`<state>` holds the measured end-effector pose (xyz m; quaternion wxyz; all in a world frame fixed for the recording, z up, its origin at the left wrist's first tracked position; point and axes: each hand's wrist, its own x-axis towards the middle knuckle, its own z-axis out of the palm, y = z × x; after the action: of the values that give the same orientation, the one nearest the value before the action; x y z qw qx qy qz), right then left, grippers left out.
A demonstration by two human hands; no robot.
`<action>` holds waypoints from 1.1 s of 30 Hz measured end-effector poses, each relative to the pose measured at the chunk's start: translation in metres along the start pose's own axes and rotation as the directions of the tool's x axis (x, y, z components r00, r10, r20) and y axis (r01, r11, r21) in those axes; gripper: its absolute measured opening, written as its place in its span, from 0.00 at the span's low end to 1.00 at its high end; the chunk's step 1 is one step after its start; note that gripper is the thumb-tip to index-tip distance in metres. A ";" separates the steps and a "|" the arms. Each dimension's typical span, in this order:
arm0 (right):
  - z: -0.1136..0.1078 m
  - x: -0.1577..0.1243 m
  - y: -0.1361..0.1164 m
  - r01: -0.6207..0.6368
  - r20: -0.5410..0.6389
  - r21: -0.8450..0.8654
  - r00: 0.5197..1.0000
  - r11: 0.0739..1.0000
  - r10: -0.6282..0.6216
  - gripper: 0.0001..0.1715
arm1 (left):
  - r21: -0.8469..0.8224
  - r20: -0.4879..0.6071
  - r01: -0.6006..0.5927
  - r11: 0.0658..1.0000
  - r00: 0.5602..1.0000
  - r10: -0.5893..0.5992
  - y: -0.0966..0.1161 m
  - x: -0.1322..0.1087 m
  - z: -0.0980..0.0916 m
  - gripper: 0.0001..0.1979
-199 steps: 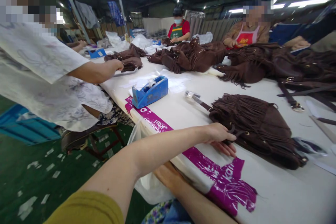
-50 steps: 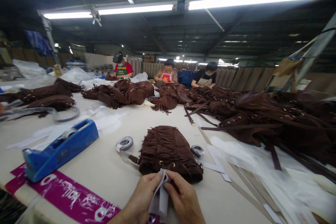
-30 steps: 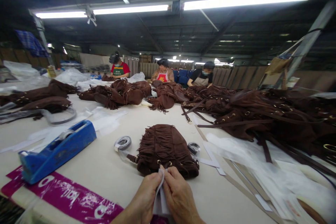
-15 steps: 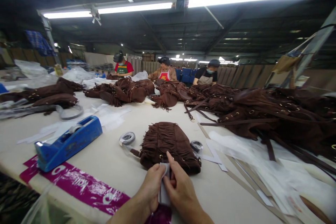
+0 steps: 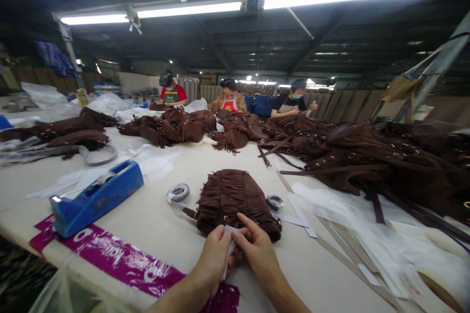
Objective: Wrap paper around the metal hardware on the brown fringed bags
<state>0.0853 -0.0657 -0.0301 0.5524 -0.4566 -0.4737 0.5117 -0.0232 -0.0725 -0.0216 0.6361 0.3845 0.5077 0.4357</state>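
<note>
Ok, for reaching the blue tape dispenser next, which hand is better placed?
Likely the left hand: the blue tape dispenser stands left of the brown bag, farther from the right hand. Both are at the white strip, though.

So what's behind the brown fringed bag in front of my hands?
Behind the fringed bag is pale tabletop, then heaped brown bags, with co-workers beyond them. The patch of tabletop that the fringed bag itself hides can't be seen.
</note>
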 end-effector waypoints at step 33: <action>0.001 0.002 -0.008 0.030 0.182 -0.151 0.983 0.988 -0.002 0.32 | -0.232 0.049 0.175 0.957 0.985 -0.168 0.007 -0.020 -0.015 0.19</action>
<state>0.0857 -0.0643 -0.0224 0.4744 -0.4455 -0.5637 0.5086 -0.0414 -0.0884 -0.0115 0.7196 0.2671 0.4749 0.4304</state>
